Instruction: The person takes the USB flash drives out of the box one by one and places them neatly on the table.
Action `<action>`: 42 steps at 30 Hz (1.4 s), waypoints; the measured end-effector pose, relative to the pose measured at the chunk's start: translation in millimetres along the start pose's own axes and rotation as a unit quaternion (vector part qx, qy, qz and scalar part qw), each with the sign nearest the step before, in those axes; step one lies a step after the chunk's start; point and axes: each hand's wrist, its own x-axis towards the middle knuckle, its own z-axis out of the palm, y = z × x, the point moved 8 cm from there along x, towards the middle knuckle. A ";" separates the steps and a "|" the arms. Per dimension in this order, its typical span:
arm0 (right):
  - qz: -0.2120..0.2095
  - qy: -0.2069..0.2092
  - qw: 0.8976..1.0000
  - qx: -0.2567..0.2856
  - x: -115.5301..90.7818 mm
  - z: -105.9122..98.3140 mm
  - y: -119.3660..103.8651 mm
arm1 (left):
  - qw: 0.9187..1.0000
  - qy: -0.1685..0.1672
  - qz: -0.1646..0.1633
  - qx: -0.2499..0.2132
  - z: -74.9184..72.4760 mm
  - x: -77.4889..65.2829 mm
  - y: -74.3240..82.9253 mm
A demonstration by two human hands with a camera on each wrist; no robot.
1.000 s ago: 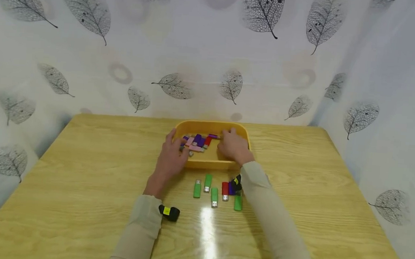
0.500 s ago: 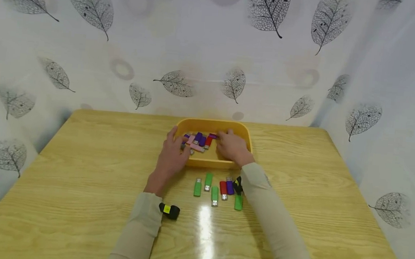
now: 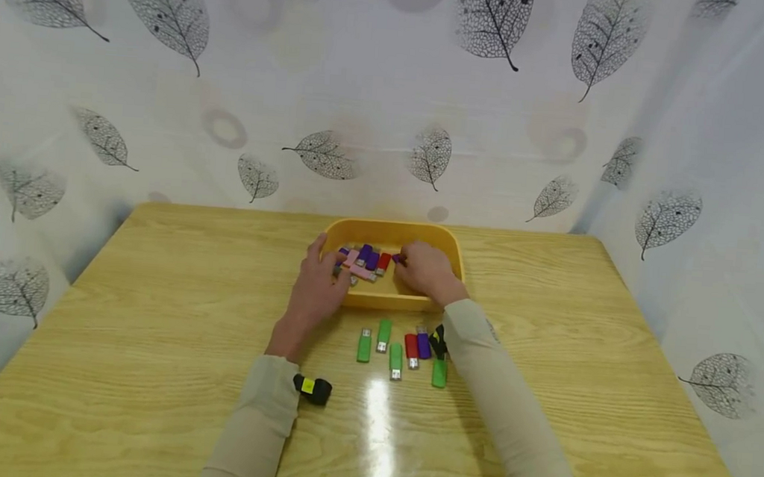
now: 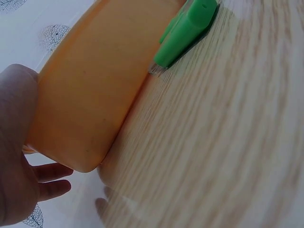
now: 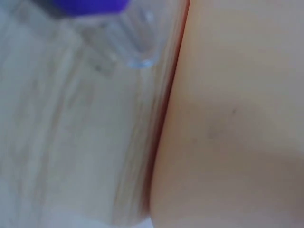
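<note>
A yellow plastic bin (image 3: pixel 387 301) stands toward the back of the table. My left hand (image 3: pixel 313 289) holds its left side, thumb over the near rim and fingers around the outer wall. In the left wrist view, that hand (image 4: pixel 19 156) lies against the bin's orange-looking wall (image 4: pixel 90 90). Inside the bin, my right hand (image 3: pixel 428 270) pinches a purple USB flash drive (image 3: pixel 397 258), mostly hidden by the fingers. Left of it lie a red USB flash drive (image 3: pixel 384 263), pink ones (image 3: pixel 361 272) and purple ones (image 3: pixel 372 261). The right wrist view does not show the right hand.
On the table before the bin lie several green USB flash drives (image 3: pixel 364 346), a red drive (image 3: pixel 411 349) and a purple drive (image 3: pixel 424 344). A green drive (image 4: pixel 185 33) lies close to the bin wall. A leaf-patterned cloth (image 3: pixel 367 80) hangs behind the table.
The right fingers have drawn in a purple USB flash drive that lay flat near the bin's back; less of it shows now. The left hand stays on the bin.
</note>
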 end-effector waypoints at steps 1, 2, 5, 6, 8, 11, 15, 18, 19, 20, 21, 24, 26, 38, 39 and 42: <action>0.001 -0.004 1.000 0.004 -0.3 0.1 -0.3 | 1.000 0.001 0.001 -0.001 0.2 0.1 -0.1; 0.004 -0.008 1.000 0.009 -0.7 0.4 -0.4 | 1.000 0.001 0.001 -0.001 0.3 0.1 0.0; 0.001 -0.018 1.000 0.007 -1.0 2.4 -1.3 | 1.000 0.001 0.001 -0.001 0.0 -0.2 0.4; -0.004 -0.018 1.000 0.003 -0.9 3.4 -2.0 | 1.000 0.002 0.000 0.000 -0.2 -0.2 0.4; -0.016 -0.020 1.000 0.001 -1.1 4.9 -3.4 | 1.000 0.001 -0.001 0.001 -0.6 -0.5 0.7; -0.030 -0.020 0.999 0.014 -1.3 6.5 -4.5 | 1.000 0.000 -0.001 0.002 -0.7 -0.7 1.0; -0.037 -0.038 0.995 0.083 -2.2 9.6 -4.9 | 1.000 -0.001 -0.003 0.006 -0.3 -0.4 0.5; -0.036 -0.054 0.990 0.128 -2.6 11.2 -5.0 | 1.000 -0.001 -0.006 0.008 -0.5 0.3 0.0; -0.035 -0.057 0.989 0.135 -2.5 11.5 -4.7 | 1.000 0.000 -0.006 0.008 -0.7 0.6 0.0; -0.033 -0.057 0.988 0.140 -2.3 11.3 -4.5 | 1.000 0.001 -0.007 0.008 -0.9 0.9 -0.2; -0.031 -0.057 0.988 0.143 -2.0 11.3 -4.0 | 1.000 0.001 -0.006 0.008 -1.0 1.2 -0.1; -0.020 -0.060 0.986 0.157 -1.7 11.7 -2.3 | 1.000 0.002 -0.007 0.008 -1.2 1.7 -0.4; -0.013 -0.064 0.984 0.166 -1.7 12.1 -1.3 | 1.000 0.000 -0.008 0.009 -0.8 1.7 -0.6; -0.002 -0.057 0.990 0.130 -6.5 4.3 -1.8 | 1.000 0.002 0.001 -0.002 -1.4 1.4 0.9; -0.004 -0.054 0.991 0.125 -6.7 3.9 -2.5 | 1.000 0.001 0.001 -0.001 -1.4 1.3 0.6; -0.004 -0.052 0.991 0.121 -6.7 3.7 -4.3 | 1.000 0.000 0.000 0.002 -1.9 1.1 -0.2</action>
